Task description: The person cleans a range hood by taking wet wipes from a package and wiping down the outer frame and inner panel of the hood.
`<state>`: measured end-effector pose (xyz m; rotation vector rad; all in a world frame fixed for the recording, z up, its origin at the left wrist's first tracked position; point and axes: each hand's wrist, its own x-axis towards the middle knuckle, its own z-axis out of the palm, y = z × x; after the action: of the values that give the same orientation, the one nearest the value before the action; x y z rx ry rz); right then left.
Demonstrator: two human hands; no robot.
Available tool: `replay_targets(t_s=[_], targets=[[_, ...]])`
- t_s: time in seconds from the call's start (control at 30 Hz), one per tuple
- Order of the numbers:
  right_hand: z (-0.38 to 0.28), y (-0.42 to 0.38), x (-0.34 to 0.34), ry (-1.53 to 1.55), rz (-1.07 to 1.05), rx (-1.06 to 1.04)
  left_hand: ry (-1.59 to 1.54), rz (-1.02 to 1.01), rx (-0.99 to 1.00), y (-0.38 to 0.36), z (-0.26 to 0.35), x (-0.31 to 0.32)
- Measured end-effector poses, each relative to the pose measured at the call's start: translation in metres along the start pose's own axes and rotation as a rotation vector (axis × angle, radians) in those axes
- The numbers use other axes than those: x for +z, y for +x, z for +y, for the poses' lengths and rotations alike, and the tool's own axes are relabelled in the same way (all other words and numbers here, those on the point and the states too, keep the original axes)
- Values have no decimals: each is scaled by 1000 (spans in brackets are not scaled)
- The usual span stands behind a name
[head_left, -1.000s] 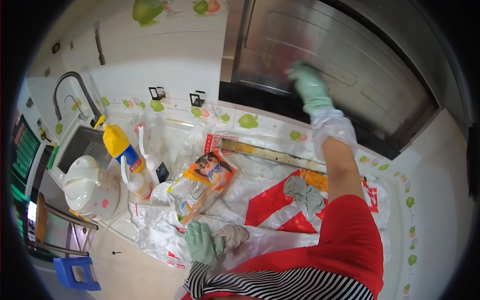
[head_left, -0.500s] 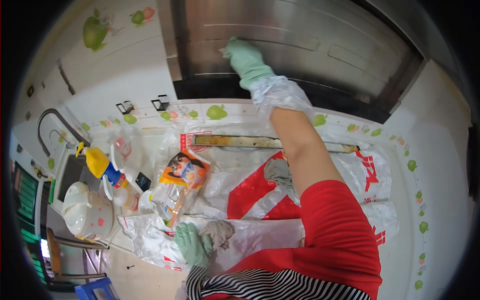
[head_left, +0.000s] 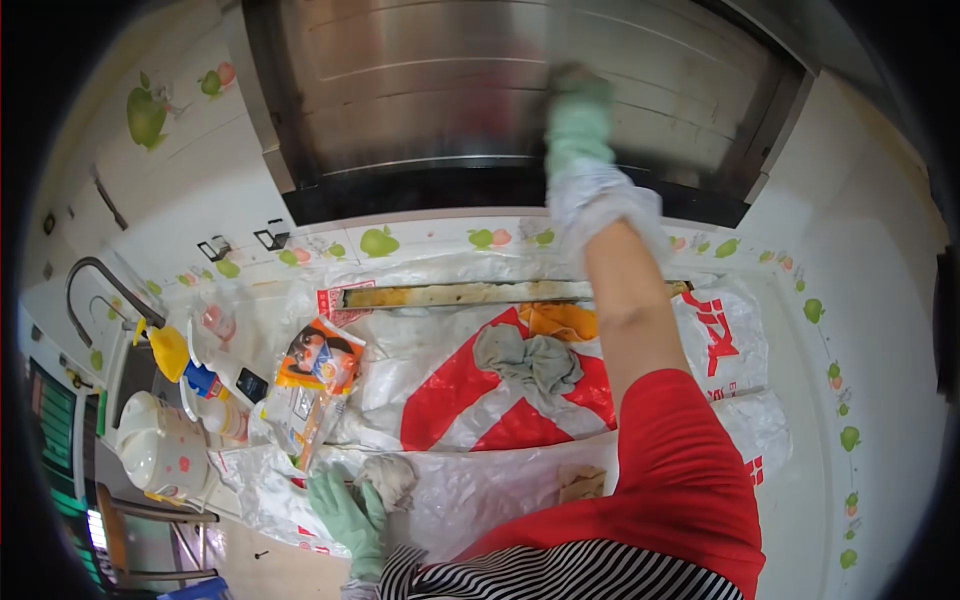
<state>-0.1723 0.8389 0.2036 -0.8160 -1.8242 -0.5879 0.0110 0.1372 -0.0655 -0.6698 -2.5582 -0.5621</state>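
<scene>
My right hand (head_left: 580, 115), in a pale green rubber glove with a clear plastic cuff, is raised against the stainless steel range hood (head_left: 420, 110). It is blurred by motion; its fingers look closed, with something small and dark at their tips that I cannot make out. My left hand (head_left: 348, 512), gloved in the same green, lies flat with fingers apart on the plastic sheeting (head_left: 480, 490). Touching or just beside its fingers is a crumpled light rag (head_left: 388, 480). A grey-green cloth (head_left: 530, 360) rests farther in on the sheeting, near an orange cloth (head_left: 560, 321).
A long greasy metal strip (head_left: 450, 295) lies along the back of the counter. At left are an orange printed packet (head_left: 322, 356), a yellow-topped spray bottle (head_left: 168, 352), a white bucket (head_left: 165, 450) and a curved faucet (head_left: 95, 270). A brown piece (head_left: 580, 483) lies near the front.
My right hand has swept to the right across the hood. The view has shifted, bringing the orange cloth and brown piece into sight. My left hand stays on the sheeting, its fingers beside the light rag.
</scene>
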Motion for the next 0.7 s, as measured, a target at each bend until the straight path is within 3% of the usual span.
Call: replay_targets(t_s=[0.07, 0.13, 0.17, 0.27, 0.37, 0.47, 0.5, 0.57, 0.6, 0.63, 0.7], targets=[[-55, -8, -53, 445, -194, 71, 48, 94, -31, -16, 4, 14], [-67, -15, -80, 557, -406, 19, 92, 84, -90, -30, 13, 23], [-55, -15, -84, 589, -467, 2, 109, 72, -132, -39, 14, 31], [46, 4, -76, 589, -326, 10, 147, 22, -217, -44, 22, 38], [173, 7, -67, 514, -113, 247, 166, -2, -209, -47, 20, 44], [270, 31, -30, 831, -165, 896, 162, 10, -190, -48, 18, 47], [282, 41, -19, 697, -157, 830, 171, -23, -212, -48, 17, 47], [271, 61, -14, 66, -104, 389, 194, -9, -220, -57, 2, 62], [244, 69, -15, -50, -21, 212, 207, -3, -224, -59, -3, 67], [214, 73, -21, -48, 48, 92, 202, -12, -212, -58, 2, 61], [129, 59, -87, 569, 96, 77, 184, -32, -178, -48, 21, 44]])
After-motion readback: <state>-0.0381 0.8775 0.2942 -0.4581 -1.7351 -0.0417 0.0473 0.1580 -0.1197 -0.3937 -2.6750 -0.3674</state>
